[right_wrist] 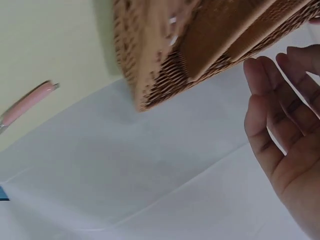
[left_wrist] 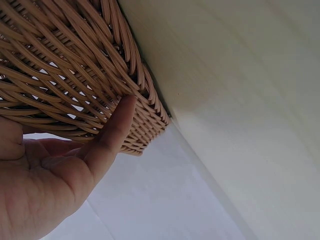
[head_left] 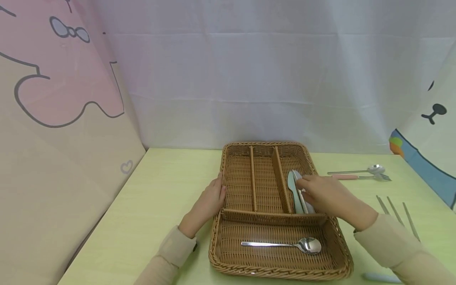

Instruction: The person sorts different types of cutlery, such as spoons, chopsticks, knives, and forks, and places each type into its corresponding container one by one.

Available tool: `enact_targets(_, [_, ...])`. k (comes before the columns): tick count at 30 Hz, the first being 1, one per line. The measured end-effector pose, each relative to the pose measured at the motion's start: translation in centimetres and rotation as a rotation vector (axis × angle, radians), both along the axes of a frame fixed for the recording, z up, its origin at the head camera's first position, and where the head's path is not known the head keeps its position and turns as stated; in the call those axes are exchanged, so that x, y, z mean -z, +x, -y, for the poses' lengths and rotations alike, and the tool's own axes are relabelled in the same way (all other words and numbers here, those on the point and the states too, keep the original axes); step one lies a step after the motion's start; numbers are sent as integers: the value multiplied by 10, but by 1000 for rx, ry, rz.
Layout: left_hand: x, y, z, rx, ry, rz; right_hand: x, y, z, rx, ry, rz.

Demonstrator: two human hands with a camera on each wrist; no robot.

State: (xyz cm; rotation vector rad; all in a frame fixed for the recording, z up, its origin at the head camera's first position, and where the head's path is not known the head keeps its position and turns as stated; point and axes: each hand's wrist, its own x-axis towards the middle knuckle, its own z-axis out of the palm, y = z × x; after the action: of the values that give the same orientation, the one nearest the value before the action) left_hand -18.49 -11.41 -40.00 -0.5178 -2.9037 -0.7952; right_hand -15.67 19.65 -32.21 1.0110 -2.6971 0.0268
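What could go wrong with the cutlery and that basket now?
The right hand is at knives lying side by side, which may get jostled. The right sleeve is close to thin metal sticks on the table and could brush them. The left hand is against the basket, so a push might shift it.

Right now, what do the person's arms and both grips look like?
Both arms wear plain beige sleeves, each ending in a wide cuff set off by a crease or seam. The left grip and right grip are bare and ungloved. A small dark piece peeks out beside the left cuff; I can't tell what it is.
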Motion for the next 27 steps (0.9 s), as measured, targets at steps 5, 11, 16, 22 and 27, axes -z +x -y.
enact_targets(5, [1,-1,0,-1,-1,-4,0,-10,-17,67,-30,41])
enact_targets(11, [0,0,0,4,3,-12,4,-19,-38,130,-38,68])
enact_targets(16, [-1,0,0,6,4,-11,10,-28,-53,178,-54,88])
enact_targets(22, [-1,1,0,5,3,-5,17,-37,-71,237,-66,126])
enact_targets(27, [-1,1,-1,7,-1,-3,23,-44,-85,267,-79,163])
